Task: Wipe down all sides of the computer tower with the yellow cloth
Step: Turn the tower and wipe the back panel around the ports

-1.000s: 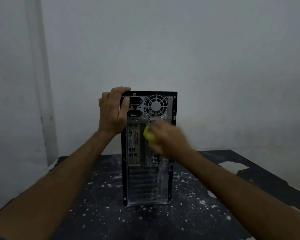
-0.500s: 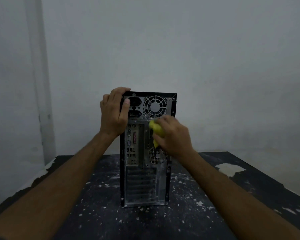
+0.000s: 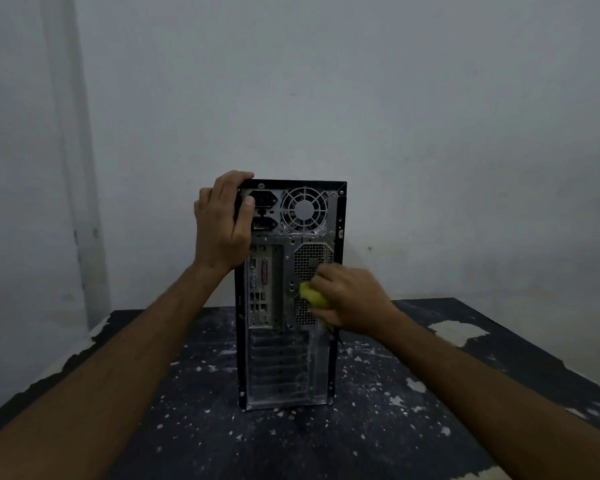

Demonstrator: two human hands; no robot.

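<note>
The computer tower stands upright on the table with its metal rear panel facing me: fan grille at the top, ports on the left, slot covers below. My left hand grips the tower's top left corner, fingers over the top edge and thumb on the rear panel. My right hand holds the bunched yellow cloth and presses it against the perforated vent at mid-height on the right side of the rear panel. Most of the cloth is hidden under my fingers.
The tower sits near the middle of a black table speckled with chipped white patches. A plain grey wall rises close behind the table's far edge. A vertical ridge runs down the wall at left.
My right hand with the cloth has moved down the rear panel from just under the fan to the mid-height vent. My left hand keeps its hold on the top corner.
</note>
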